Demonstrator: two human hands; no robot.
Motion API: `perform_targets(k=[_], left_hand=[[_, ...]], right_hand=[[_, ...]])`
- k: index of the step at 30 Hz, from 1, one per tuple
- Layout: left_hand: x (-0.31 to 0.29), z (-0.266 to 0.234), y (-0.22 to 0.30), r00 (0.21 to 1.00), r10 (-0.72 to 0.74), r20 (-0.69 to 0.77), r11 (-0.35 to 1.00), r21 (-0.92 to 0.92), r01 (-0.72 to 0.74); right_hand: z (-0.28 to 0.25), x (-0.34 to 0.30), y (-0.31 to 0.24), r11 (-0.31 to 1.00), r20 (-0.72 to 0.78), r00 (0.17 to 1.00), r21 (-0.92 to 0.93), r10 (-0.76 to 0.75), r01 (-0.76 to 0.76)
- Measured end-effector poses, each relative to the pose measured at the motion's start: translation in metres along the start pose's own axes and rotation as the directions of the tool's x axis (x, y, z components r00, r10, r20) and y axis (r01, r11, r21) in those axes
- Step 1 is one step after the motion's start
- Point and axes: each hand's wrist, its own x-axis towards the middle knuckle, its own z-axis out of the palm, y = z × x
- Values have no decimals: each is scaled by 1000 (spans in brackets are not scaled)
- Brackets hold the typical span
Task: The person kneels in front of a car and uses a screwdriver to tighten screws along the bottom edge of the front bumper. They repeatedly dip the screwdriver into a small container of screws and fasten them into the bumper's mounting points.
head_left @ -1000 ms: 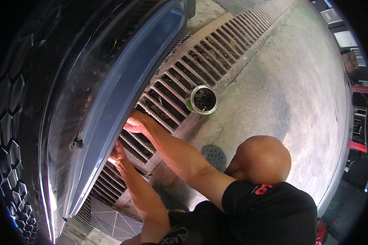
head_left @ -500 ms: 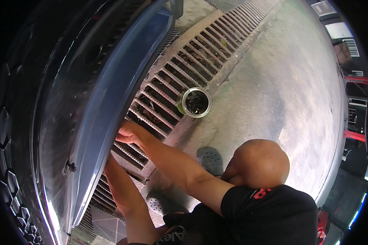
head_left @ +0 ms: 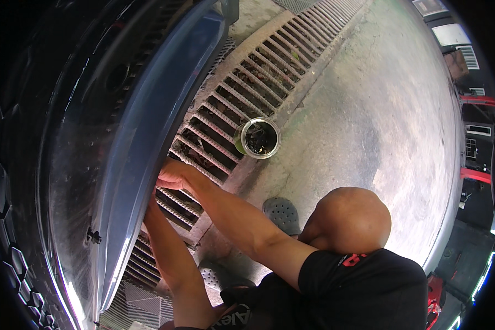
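Observation:
A blue-grey lower bumper panel [head_left: 143, 126] of a dark car runs diagonally down the left side. My right hand [head_left: 173, 175] reaches in under its edge; the back of the hand and wrist show, but the fingertips are hidden. Lower down, my left forearm [head_left: 173, 258] goes up beneath the same edge, and the panel covers the left hand. What either hand touches under there cannot be seen. On the panel's lower part sits a small black clip [head_left: 94, 236]. Right of the hands, a round clear container [head_left: 260, 138] holds small dark pieces.
A drain grate of ribbed bars [head_left: 269, 71] crosses the concrete floor [head_left: 357, 121] beside the car. My grey clogs [head_left: 281, 214] and bent bare knee [head_left: 352, 217] are below. Red metal arms [head_left: 476, 175] stand at the far right.
The view has shifted slightly, so the container and panel sit a little further left. Both arms stay under the panel edge, with the left forearm slightly changed in angle.

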Motion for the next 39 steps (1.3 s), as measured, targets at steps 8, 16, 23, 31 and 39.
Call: perform_targets(k=[8, 16, 23, 31, 39], left_hand=[[6, -30, -9, 965, -153, 210, 985, -48, 167], [4, -4, -32, 992, -24, 126, 1000, -8, 25], [-21, 5, -34, 993, 114, 36, 992, 51, -116], [-46, 5, -19, 980, 197, 10, 973, 125, -196], [-120, -9, 20, 552, 109, -827, 985, 17, -170]], right_hand=[[-8, -10, 3, 992, 84, 996, 129, -1, -10], [-1, -23, -9, 998, 7, 1000, 60, 7, -7], [-6, -11, 10, 995, -160, 983, 2, 95, -96], [25, -11, 37, 976, -218, 962, -110, 163, -190], [4, 2, 50, 976, -162, 984, -216, -75, 39]])
